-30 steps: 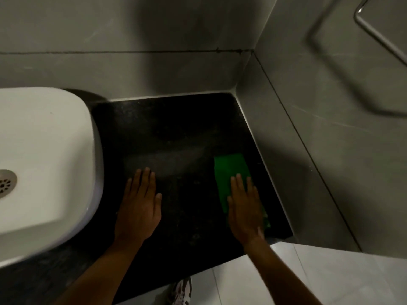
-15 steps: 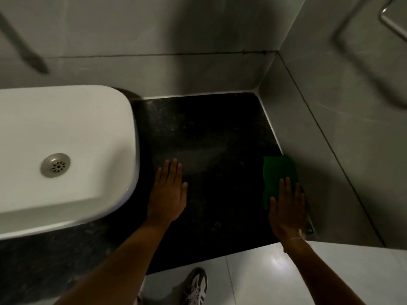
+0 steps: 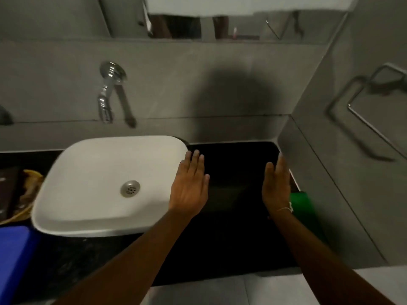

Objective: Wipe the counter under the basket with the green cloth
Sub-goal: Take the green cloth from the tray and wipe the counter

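1. The green cloth (image 3: 300,202) lies on the black counter (image 3: 237,238) at its right edge, against the grey side wall (image 3: 343,172) and nearer the front edge than the back corner.
2. Only part of the cloth shows; the right wrist and forearm cover its left side, and the picture is blurred there, so its folds cannot be made out.
3. The right hand (image 3: 276,188) is open and empty, fingers straight and pointing toward the back right corner of the counter. It sits just left of the cloth, not gripping it; whether the wrist touches the cloth cannot be told.
4. A thin pale band (image 3: 285,209) circles the right wrist.
5. The left hand (image 3: 189,188) is also open and empty, fingers spread flat, over the counter's left part where it meets the sink (image 3: 105,186); its fingertips lie by the sink's back right corner.
6. Between the two hands the counter is dark and bare.
7. The white sink stands on the counter left of the hands, with a metal drain (image 3: 130,188) in its bowl.
8. A chrome tap (image 3: 108,93) comes out of the back wall (image 3: 220,84) above the sink.
9. Left of the sink, at the counter's left end, a basket (image 3: 24,194) shows only in part, and a blue object (image 3: 13,260) sits in front of it.
10. A metal rail (image 3: 372,126) is fixed to the side wall.
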